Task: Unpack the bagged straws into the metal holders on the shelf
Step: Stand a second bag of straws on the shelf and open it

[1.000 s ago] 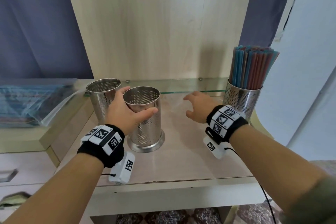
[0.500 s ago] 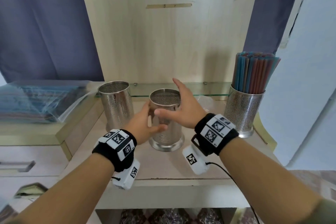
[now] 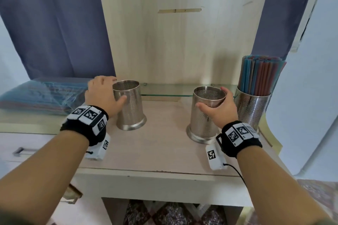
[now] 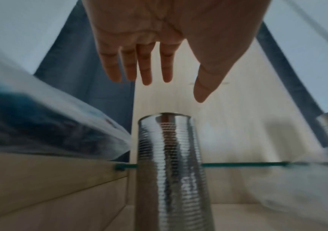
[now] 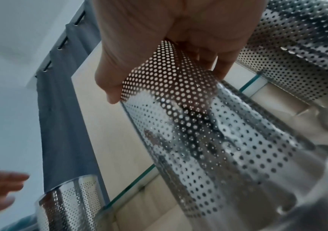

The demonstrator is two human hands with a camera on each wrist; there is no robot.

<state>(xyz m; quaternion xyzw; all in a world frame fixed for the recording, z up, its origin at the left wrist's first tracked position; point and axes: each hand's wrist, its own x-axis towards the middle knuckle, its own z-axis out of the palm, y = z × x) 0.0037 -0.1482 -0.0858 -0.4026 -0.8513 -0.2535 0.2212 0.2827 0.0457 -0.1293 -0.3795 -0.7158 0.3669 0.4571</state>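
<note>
My right hand (image 3: 214, 99) grips the rim of an empty perforated metal holder (image 3: 204, 120) standing on the wooden shelf (image 3: 164, 144); in the right wrist view the thumb and fingers (image 5: 159, 39) wrap round its top (image 5: 208, 132). My left hand (image 3: 108, 91) is open beside a second empty holder (image 3: 129, 107), its thumb close to the wall. In the left wrist view its fingers (image 4: 145, 65) are spread straight above that holder (image 4: 169, 156). A third holder (image 3: 252, 109) at the right is full of coloured straws (image 3: 259, 76). The clear bag of straws (image 3: 42, 95) lies at the left.
A narrow glass ledge (image 3: 164, 89) runs along the wooden back panel behind the holders. The bag lies on a raised cabinet top at the left, with a drawer handle (image 3: 20, 150) below it. Blue curtains hang on both sides. The filled holder stands close to my right hand.
The holder that my left hand held passed to my right hand and moved right, close to the filled holder. My left hand let go and swung left to the other empty holder.
</note>
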